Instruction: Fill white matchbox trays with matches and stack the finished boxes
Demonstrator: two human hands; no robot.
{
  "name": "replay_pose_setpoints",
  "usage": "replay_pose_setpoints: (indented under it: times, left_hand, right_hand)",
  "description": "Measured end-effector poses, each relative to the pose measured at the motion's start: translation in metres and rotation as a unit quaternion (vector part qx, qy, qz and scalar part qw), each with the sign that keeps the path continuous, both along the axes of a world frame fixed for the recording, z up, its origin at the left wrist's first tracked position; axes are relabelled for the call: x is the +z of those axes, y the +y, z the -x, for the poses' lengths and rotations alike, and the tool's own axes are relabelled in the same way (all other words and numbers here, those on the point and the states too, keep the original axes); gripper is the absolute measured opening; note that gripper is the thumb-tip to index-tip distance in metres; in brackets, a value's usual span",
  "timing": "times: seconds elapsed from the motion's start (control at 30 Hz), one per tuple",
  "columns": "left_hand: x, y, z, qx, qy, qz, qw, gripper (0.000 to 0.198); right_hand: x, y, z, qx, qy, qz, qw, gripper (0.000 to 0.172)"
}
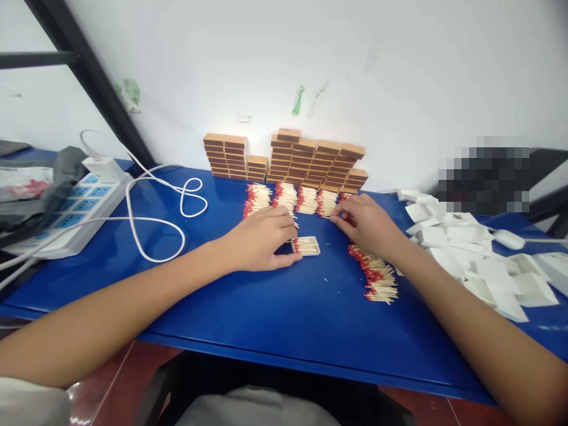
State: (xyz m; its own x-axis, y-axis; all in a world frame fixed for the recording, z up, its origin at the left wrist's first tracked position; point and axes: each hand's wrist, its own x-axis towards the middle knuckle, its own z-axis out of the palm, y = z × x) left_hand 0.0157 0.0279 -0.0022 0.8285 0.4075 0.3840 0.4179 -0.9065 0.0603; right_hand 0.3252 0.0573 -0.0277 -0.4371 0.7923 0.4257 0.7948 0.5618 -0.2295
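Now, left hand [262,239]: thumb and fingers moderately parted, holding the left end of a matchbox tray [312,254] between them.
Matchbox tray: flat on the blue table [266,319], red-headed matches [306,245] lying inside.
Right hand [364,219]: thumb and index finger nearly together beside the match piles [307,200]; cannot tell whether they pinch a match.
Matchboxes [306,163]: stacked against the wall [399,77], behind the piles.
White trays [461,236]: heaped beyond the right forearm.

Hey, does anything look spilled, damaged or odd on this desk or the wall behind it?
A few tiny pale specks lie loose on the blue tabletop, apart from the matches. Irregular green patches also mark the otherwise mostly white wall; I can't tell whether they're paint or damage.
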Motion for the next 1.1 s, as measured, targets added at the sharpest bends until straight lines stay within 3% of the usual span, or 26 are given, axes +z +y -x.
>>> replay_pose_setpoints:
  times: [0.6, 0.83, 0.97, 1.1]
  left_hand:
    - [0.002, 0.000, -0.001, -0.002, 0.005, 0.004, 1.000, 0.034]
    - [0.000, 0.000, 0.000, 0.001, 0.009, 0.008, 1.000, 0.033]
    - [0.001, -0.001, 0.000, 0.002, 0.009, 0.012, 1.000, 0.033]
    - [0.001, 0.000, 0.000, -0.001, 0.000, 0.007, 1.000, 0.033]
  right_hand:
    - [0.008, 0.000, -0.002, 0.010, -0.053, 0.025, 0.998, 0.017]
    - [0.030, -0.039, 0.029, 0.073, -0.002, 0.047, 0.996, 0.018]
    - [0.026, -0.057, 0.052, 0.096, -0.003, 0.042, 0.994, 0.014]
    - [0.022, -0.056, 0.056, 0.101, 0.028, 0.052, 0.993, 0.012]
